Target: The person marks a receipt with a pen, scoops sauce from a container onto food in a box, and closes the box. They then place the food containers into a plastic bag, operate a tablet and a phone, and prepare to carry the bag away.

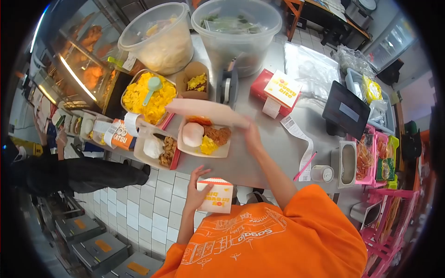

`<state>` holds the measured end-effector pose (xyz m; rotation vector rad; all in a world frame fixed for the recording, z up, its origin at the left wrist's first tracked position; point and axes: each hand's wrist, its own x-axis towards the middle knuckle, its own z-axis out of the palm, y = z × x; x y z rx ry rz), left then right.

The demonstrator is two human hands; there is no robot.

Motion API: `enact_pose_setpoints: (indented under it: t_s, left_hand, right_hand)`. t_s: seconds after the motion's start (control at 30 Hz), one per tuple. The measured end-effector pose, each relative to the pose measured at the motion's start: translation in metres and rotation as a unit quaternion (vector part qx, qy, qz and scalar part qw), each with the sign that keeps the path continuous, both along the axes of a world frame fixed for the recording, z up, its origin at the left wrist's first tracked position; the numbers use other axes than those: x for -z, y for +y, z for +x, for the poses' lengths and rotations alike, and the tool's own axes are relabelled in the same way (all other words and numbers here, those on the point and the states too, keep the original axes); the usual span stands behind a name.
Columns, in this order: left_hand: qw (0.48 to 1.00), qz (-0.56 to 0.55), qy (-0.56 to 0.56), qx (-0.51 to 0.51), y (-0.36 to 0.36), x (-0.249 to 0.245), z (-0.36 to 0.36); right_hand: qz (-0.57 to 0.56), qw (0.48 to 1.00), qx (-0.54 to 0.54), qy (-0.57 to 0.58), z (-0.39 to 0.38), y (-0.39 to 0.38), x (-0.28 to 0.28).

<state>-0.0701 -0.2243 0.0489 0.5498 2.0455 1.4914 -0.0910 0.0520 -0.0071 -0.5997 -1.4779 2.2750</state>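
Left hand (pixel 198 190) gripped "joy in every bite" carton (pixel 219 199), half-closed; right hand (pixel 253 138) touched lid (pixel 208 112), grip unclear; "KATSU" box (pixel 121 135) left, tub (pixel 235 39) far.

This is a commercial food-service kitchen, of the takeaway kind; a long stainless-steel counter (pixel 252 169) carries open cardboard meal boxes with rice and fried pieces (pixel 204 139), a tray of yellow scrambled egg with a pale green scoop (pixel 143 99) and big translucent plastic tubs of food (pixel 160 46); a lit glass display cabinet (pixel 85 65) holds browned fried food; a black tablet-like screen on a stand (pixel 346 110) and a long printed paper receipt (pixel 299 132) point to order handling; the floor is pale tile (pixel 148 204), and a person in dark clothing (pixel 79 173) stands nearby.
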Motion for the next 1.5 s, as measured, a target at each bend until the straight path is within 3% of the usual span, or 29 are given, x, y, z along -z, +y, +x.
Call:
enact_pose_setpoints:
  t_s: [0.13, 0.23, 0.3, 0.4, 0.43, 0.47, 0.53, 0.57, 0.67, 0.77, 0.8, 0.87, 0.9, 0.93, 1.03, 1.13, 1.2, 1.27, 1.3, 1.37, 1.4, 1.43, 1.5]
  left_hand:
    - [0.997, 0.010, -0.081, 0.014, 0.006, 0.012, -0.021]
    - [0.993, 0.008, -0.102, 0.057, 0.000, 0.018, -0.036]
    - [0.990, -0.016, -0.129, 0.058, -0.007, 0.014, -0.041]
    - [0.987, -0.023, -0.153, 0.054, -0.020, 0.021, -0.046]
    - [0.987, -0.013, -0.151, 0.050, -0.024, 0.024, -0.045]
    - [0.988, -0.014, -0.152, 0.041, -0.025, 0.025, -0.042]
    - [0.992, -0.008, -0.112, 0.065, -0.020, 0.021, -0.044]
    - [0.993, -0.018, -0.101, 0.058, -0.017, 0.019, -0.044]
    - [0.998, -0.028, -0.032, 0.039, -0.017, 0.037, -0.035]
    - [0.996, 0.017, -0.081, 0.031, -0.017, 0.025, -0.034]
    - [0.996, 0.037, -0.071, 0.028, -0.019, 0.026, -0.030]
    - [0.995, 0.034, -0.088, 0.007, -0.016, 0.022, -0.025]
    - [0.994, 0.050, -0.093, 0.000, -0.014, 0.027, -0.022]
    - [0.993, 0.067, -0.098, -0.003, -0.010, 0.029, -0.019]
    - [0.990, 0.092, -0.098, -0.038, 0.002, 0.032, -0.010]
    - [0.986, 0.109, -0.105, -0.066, 0.013, 0.036, -0.001]
    - [0.984, 0.116, -0.114, -0.078, 0.020, 0.040, 0.003]
    - [0.982, 0.129, -0.109, -0.079, 0.022, 0.043, 0.004]
    - [0.982, 0.128, -0.111, -0.087, 0.022, 0.040, 0.005]
    - [0.981, 0.125, -0.112, -0.097, 0.020, 0.038, 0.008]
    - [0.982, 0.120, -0.115, -0.089, 0.021, 0.036, 0.007]
    - [0.982, 0.123, -0.116, -0.086, 0.021, 0.033, 0.008]
    - [0.977, 0.159, -0.110, -0.086, 0.021, 0.024, 0.012]
  right_hand:
    - [0.007, 1.000, -0.021, -0.010, 0.034, -0.020, -0.013]
    - [0.079, 0.994, -0.042, -0.060, 0.036, -0.010, -0.034]
    - [0.205, 0.961, -0.182, -0.044, 0.034, -0.010, -0.051]
    - [0.243, 0.940, -0.190, -0.144, 0.031, 0.002, -0.058]
    - [0.259, 0.943, -0.099, -0.184, 0.017, 0.007, -0.056]
    - [0.258, 0.943, -0.108, -0.181, 0.008, 0.011, -0.056]
    - [0.473, 0.877, 0.022, -0.076, -0.021, 0.012, -0.054]
    - [0.500, 0.862, 0.018, -0.083, -0.034, 0.009, -0.051]
    - [0.527, 0.846, 0.014, -0.073, -0.045, 0.019, -0.032]
    - [0.517, 0.848, -0.055, -0.107, -0.028, 0.052, -0.039]
    - [0.553, 0.828, -0.079, -0.038, -0.025, 0.081, -0.009]
    - [0.578, 0.808, -0.111, -0.024, -0.025, 0.084, -0.026]
    - [0.331, 0.930, -0.123, -0.099, -0.025, 0.073, -0.050]
    - [0.058, 0.975, -0.125, -0.172, -0.026, 0.067, -0.063]
    - [-0.027, 0.981, -0.058, -0.183, -0.040, 0.068, -0.049]
    - [-0.021, 0.987, -0.035, -0.155, -0.039, 0.071, -0.033]
    - [-0.036, 0.993, -0.017, -0.115, -0.029, 0.072, -0.016]
    - [-0.122, 0.991, 0.048, 0.023, -0.009, 0.030, -0.052]
    - [-0.122, 0.992, 0.032, 0.023, -0.004, 0.032, -0.037]
    - [0.076, 0.995, 0.053, 0.041, 0.009, 0.031, -0.004]
    - [0.078, 0.995, 0.051, 0.040, 0.009, 0.035, 0.003]
    - [0.148, 0.988, 0.047, 0.026, 0.010, 0.035, 0.004]
    - [0.327, 0.943, 0.068, -0.003, 0.009, 0.040, 0.004]
